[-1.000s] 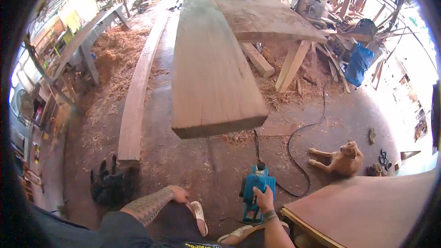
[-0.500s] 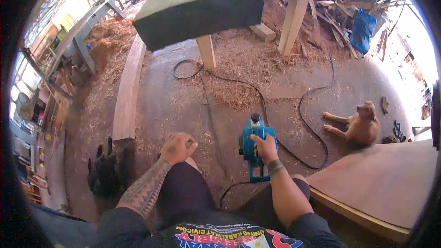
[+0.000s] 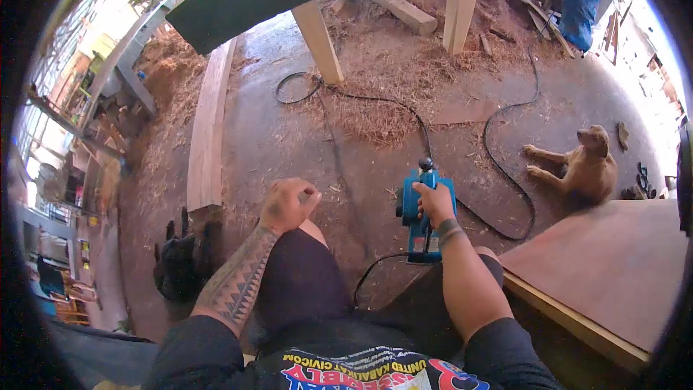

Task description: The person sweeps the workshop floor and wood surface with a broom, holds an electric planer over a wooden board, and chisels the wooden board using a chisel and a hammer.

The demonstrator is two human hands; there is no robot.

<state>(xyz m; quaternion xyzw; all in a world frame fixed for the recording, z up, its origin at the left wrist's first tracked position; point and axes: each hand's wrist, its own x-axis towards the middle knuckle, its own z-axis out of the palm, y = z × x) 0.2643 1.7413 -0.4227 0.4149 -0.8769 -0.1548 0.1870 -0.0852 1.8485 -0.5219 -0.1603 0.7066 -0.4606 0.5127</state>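
Just beside the right knee [image 3: 487, 254], the right hand [image 3: 437, 206] has its fingers wrapped over a teal power tool [image 3: 411, 218]; whether that tool touches the floor [image 3: 303, 148] cannot be told. At the left knee [image 3: 312, 231], the left hand [image 3: 287, 206] has its fingers loosely curled, and whether they pinch something small is unclear. Left of it, a black animal [image 3: 177, 263] is near the end of a long plank [image 3: 211, 130]. To the right, a brown dog [image 3: 590, 170] lies close to a broad panel [image 3: 606, 274], a black cable [image 3: 533, 209] winding between dog and tool.
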